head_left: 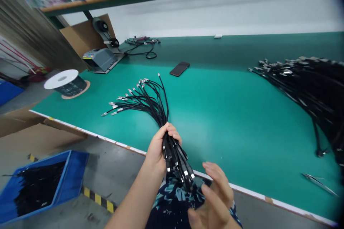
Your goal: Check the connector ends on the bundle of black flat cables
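My left hand (160, 148) grips a thick bundle of black cables (157, 105) near the workbench's front edge. The cables fan out across the green mat (228, 121), ending in several small metal connectors. More connectors stick out below my grip. My right hand (215, 196) hovers just right of those lower ends, fingers apart and curved, with nothing in it. A large heap of similar black cables (303, 93) lies at the right of the bench, well away from both hands.
A black phone (179, 68) lies on the mat, with a grey machine (100, 59) and tangled wires (142, 43) behind it. A white-topped reel (66, 83) sits at the left. A blue crate (40, 189) of black cables stands on the floor. A slim metal tool (319, 184) lies at the right.
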{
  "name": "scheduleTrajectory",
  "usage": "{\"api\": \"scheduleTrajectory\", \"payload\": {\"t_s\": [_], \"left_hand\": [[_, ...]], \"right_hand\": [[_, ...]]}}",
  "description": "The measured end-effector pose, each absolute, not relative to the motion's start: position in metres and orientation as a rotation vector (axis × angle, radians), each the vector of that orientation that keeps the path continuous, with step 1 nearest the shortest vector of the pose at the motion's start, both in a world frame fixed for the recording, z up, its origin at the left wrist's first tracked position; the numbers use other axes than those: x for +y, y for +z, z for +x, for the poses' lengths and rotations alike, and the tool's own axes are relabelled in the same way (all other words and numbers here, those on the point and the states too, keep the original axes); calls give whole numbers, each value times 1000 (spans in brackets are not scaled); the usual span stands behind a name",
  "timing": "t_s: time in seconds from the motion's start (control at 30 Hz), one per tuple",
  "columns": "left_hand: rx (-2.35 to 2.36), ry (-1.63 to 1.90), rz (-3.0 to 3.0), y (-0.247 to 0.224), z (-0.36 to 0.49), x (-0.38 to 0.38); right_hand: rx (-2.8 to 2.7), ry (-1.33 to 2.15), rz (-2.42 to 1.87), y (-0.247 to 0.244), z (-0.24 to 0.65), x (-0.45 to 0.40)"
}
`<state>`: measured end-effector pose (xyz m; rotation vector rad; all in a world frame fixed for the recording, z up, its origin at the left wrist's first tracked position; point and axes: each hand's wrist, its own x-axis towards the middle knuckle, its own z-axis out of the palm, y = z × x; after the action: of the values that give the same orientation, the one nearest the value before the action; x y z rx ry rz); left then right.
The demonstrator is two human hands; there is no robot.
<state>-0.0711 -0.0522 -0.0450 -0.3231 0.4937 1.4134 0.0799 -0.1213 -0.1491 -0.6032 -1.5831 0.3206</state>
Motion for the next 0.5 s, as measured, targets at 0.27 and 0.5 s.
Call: {"api": "scheduleTrajectory", "payload": {"t_s": [0.27,0.5], "left_hand": [[527,1413,-399,-23,-53,-50],[511,1433,-458,-15,-49,-49]], "right_hand": [[-1722,-219,-530,-119,62,-99],[-1496,-324,-502,-129,65,-102]]}}
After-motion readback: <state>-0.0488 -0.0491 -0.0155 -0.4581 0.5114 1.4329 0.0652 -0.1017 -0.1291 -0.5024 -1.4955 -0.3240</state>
